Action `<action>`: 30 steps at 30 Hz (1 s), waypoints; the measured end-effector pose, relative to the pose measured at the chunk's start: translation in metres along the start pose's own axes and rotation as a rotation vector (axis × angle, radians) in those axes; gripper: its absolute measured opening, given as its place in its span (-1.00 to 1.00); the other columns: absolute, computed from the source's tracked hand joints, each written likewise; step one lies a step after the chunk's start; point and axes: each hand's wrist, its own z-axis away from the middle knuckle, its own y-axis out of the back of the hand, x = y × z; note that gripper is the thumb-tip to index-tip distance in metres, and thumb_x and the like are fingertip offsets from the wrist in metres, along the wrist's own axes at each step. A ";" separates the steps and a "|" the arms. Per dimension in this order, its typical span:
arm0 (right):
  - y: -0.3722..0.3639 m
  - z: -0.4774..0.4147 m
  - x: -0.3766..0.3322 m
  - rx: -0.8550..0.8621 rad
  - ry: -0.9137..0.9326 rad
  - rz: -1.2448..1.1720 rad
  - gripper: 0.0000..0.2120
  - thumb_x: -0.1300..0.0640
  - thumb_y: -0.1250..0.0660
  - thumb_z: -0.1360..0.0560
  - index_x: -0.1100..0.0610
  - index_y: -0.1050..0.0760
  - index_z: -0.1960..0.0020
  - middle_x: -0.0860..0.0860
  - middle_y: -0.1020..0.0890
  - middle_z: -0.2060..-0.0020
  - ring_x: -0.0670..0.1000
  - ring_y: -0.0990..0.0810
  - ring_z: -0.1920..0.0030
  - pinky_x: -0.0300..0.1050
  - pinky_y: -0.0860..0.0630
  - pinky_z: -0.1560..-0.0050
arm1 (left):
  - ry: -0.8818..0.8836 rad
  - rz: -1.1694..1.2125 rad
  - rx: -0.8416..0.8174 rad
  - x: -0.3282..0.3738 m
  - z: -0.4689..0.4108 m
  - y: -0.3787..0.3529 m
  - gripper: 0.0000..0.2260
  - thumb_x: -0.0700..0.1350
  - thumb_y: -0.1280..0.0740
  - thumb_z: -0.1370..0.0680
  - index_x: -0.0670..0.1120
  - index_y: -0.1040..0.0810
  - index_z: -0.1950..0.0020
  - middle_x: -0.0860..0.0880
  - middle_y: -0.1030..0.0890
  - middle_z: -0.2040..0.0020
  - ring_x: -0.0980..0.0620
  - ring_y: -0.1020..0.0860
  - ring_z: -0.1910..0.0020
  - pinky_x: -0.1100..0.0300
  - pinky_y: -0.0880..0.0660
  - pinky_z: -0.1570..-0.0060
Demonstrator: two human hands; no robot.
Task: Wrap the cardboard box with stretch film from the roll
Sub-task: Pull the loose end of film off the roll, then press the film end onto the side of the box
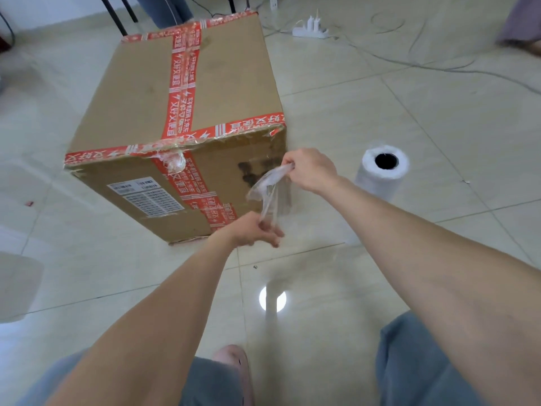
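Note:
A large cardboard box (pixel 187 101) sealed with red printed tape stands on the tiled floor. To its right the stretch film roll (pixel 380 174) stands upright, its dark core facing up. A bunched strip of clear film (pixel 268 186) hangs in front of the box's near right corner. My right hand (pixel 310 169) grips the upper end of that strip. My left hand (pixel 257 230) pinches its lower end, just below and left of the right hand. A thin sheet of film seems to run from the strip toward the roll, barely visible.
A white power strip (pixel 311 29) with plugs and several cables lies on the floor beyond the box. Black chair legs (pixel 117 13) stand at the back left. A white object (pixel 17 288) sits at the left edge. My knees and a foot show below.

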 end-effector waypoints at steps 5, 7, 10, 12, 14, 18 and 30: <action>-0.009 -0.006 -0.001 0.051 -0.021 -0.022 -0.77 0.21 -0.19 -0.51 -0.05 -0.57 0.08 -0.02 -0.53 0.18 0.08 -0.48 0.12 -0.16 -0.34 0.18 | 0.199 -0.196 -0.010 -0.044 -0.006 -0.020 -0.84 -0.08 -0.44 -0.47 -0.12 -0.68 0.00 0.03 -0.64 0.19 0.13 -0.56 0.21 0.32 -0.47 0.32; -0.014 -0.008 -0.002 0.074 -0.025 -0.010 -0.80 0.18 -0.19 -0.51 -0.06 -0.53 0.13 -0.02 -0.50 0.20 0.08 -0.44 0.15 -0.16 -0.34 0.17 | 0.320 -0.205 0.055 -0.062 -0.004 -0.025 -0.80 -0.08 -0.40 -0.50 -0.18 -0.67 -0.03 0.00 -0.61 0.25 0.10 -0.52 0.31 0.31 -0.49 0.38; -0.021 -0.013 -0.008 0.078 -0.045 0.033 -0.82 0.15 -0.20 -0.51 -0.02 -0.47 0.23 -0.01 -0.52 0.24 0.10 -0.49 0.16 -0.15 -0.35 0.21 | 0.471 -0.179 0.140 -0.086 0.003 -0.027 -0.76 -0.11 -0.35 -0.53 -0.25 -0.60 -0.09 -0.06 -0.63 0.23 0.04 -0.54 0.36 0.19 -0.58 0.26; -0.025 -0.016 -0.012 0.064 -0.041 0.057 -0.80 0.13 -0.20 -0.52 0.00 -0.52 0.23 0.00 -0.54 0.25 0.11 -0.52 0.15 -0.15 -0.36 0.22 | 0.573 -0.241 0.096 -0.093 0.014 -0.020 -0.67 -0.10 -0.37 -0.52 -0.23 -0.51 -0.23 -0.13 -0.64 0.00 -0.02 -0.60 0.22 0.10 -0.58 0.08; -0.028 -0.017 -0.016 0.062 -0.029 0.063 -0.79 0.12 -0.20 -0.54 0.00 -0.60 0.14 0.02 -0.54 0.21 0.13 -0.52 0.12 -0.15 -0.38 0.18 | 0.633 -0.388 0.033 -0.094 0.023 -0.004 -0.45 -0.06 -0.44 -0.47 -0.17 -0.35 -0.39 -0.14 -0.50 -0.27 -0.08 -0.56 -0.11 0.06 -0.51 -0.09; -0.030 -0.013 -0.023 0.045 -0.017 0.084 -0.79 0.13 -0.20 -0.53 0.00 -0.62 0.10 0.03 -0.58 0.18 0.15 -0.55 0.09 -0.16 -0.39 0.16 | 0.246 0.080 0.214 -0.053 0.033 0.036 -0.22 0.00 -0.53 -0.36 -0.08 -0.24 -0.47 -0.06 -0.38 -0.40 -0.03 -0.43 -0.30 0.16 -0.42 -0.18; 0.028 0.025 0.042 0.048 0.013 0.275 -0.43 -0.10 -0.34 -0.38 -0.09 -0.29 -0.36 0.06 -0.32 -0.35 0.17 -0.25 -0.37 0.08 -0.25 -0.30 | 0.072 0.143 0.740 0.047 -0.010 0.001 -0.76 -0.03 -0.35 -0.52 -0.12 -0.58 0.30 -0.15 -0.59 0.27 -0.07 -0.54 0.27 0.14 -0.46 0.25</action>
